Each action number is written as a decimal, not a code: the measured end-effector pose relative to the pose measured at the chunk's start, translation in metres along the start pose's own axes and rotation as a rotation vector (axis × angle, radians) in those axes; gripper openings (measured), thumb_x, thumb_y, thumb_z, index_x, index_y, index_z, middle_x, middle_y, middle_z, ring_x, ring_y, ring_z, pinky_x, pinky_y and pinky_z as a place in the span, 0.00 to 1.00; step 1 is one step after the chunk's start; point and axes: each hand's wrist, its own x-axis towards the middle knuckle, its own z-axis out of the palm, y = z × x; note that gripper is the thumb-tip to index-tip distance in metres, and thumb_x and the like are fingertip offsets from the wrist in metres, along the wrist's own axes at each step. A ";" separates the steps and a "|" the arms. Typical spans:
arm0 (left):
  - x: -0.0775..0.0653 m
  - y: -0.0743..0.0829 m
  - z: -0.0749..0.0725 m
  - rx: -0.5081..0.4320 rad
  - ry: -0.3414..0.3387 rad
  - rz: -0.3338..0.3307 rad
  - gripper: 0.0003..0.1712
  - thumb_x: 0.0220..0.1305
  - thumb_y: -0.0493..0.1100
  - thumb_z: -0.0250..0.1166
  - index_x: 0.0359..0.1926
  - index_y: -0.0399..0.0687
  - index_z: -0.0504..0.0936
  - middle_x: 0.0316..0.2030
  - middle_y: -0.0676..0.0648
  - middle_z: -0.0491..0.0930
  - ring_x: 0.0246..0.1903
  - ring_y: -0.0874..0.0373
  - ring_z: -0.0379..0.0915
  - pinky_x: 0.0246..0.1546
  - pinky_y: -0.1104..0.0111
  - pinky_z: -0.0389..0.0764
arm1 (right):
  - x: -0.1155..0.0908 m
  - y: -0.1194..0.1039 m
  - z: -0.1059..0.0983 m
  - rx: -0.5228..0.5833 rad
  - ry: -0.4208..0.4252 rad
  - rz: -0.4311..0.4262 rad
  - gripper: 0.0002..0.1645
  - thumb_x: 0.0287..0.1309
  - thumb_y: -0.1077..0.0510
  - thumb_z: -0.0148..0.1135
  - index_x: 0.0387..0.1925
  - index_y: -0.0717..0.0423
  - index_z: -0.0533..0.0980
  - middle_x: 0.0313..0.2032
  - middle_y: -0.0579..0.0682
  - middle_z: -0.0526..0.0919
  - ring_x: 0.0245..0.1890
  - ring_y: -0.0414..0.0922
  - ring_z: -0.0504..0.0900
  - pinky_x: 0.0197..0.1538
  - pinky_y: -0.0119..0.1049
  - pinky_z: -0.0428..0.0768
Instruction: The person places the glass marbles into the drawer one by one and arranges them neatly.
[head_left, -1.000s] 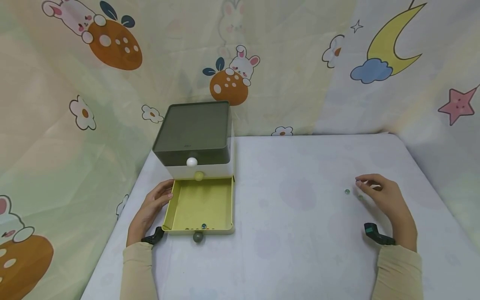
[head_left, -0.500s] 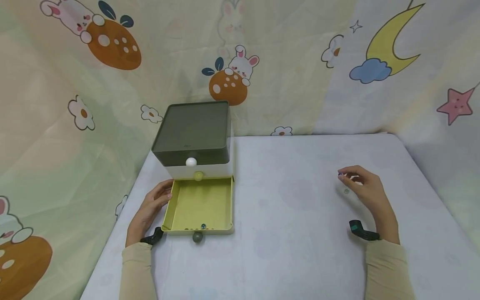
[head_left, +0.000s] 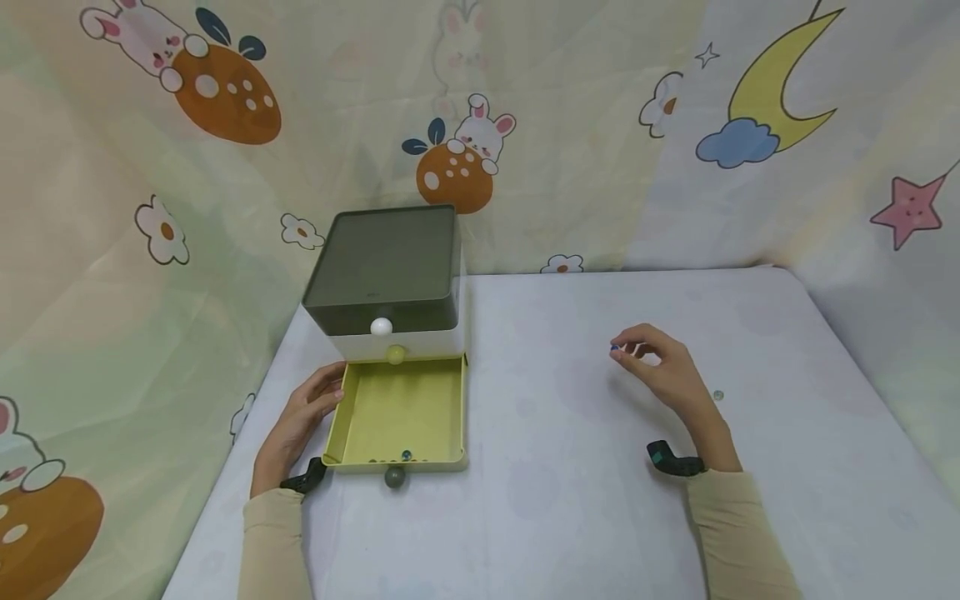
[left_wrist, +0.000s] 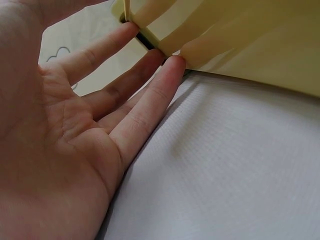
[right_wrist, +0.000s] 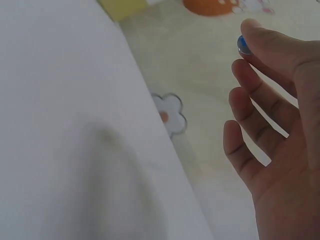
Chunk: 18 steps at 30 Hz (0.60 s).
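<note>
My right hand is raised over the right half of the table, pinching a blue glass marble between thumb and index finger. The other fingers curve loosely beside it in the right wrist view. With its fingers extended, my left hand touches the outer left side of the pulled-out yellow-green drawer. Inside the drawer, a dark bluish marble lies near the front wall, which partly hides several small round things. A pale green marble sits on the table just right of my right wrist.
The drawer belongs to a small cabinet with a dark green top at the back left. Its knobs are white, yellow-green and dark green. A white cloth covers the table; a printed curtain stands behind.
My right hand has moved left across the table, carrying the blue marble. One of the two green marbles is now out of sight, behind the hand or arm. My left hand stays put.
</note>
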 end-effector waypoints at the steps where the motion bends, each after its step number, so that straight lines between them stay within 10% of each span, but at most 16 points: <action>1: 0.000 0.000 0.000 0.004 0.000 -0.005 0.38 0.77 0.49 0.61 0.81 0.49 0.58 0.80 0.41 0.57 0.64 0.71 0.67 0.58 0.82 0.72 | 0.002 -0.003 0.006 0.008 -0.010 -0.015 0.13 0.65 0.64 0.70 0.50 0.54 0.83 0.44 0.49 0.84 0.44 0.37 0.76 0.50 0.29 0.75; 18: 0.002 -0.001 -0.001 0.000 -0.012 0.011 0.37 0.78 0.49 0.60 0.81 0.47 0.58 0.80 0.40 0.57 0.63 0.72 0.68 0.57 0.81 0.73 | 0.030 -0.048 0.088 0.221 -0.232 -0.312 0.09 0.61 0.63 0.74 0.43 0.54 0.84 0.41 0.46 0.85 0.41 0.42 0.77 0.46 0.32 0.76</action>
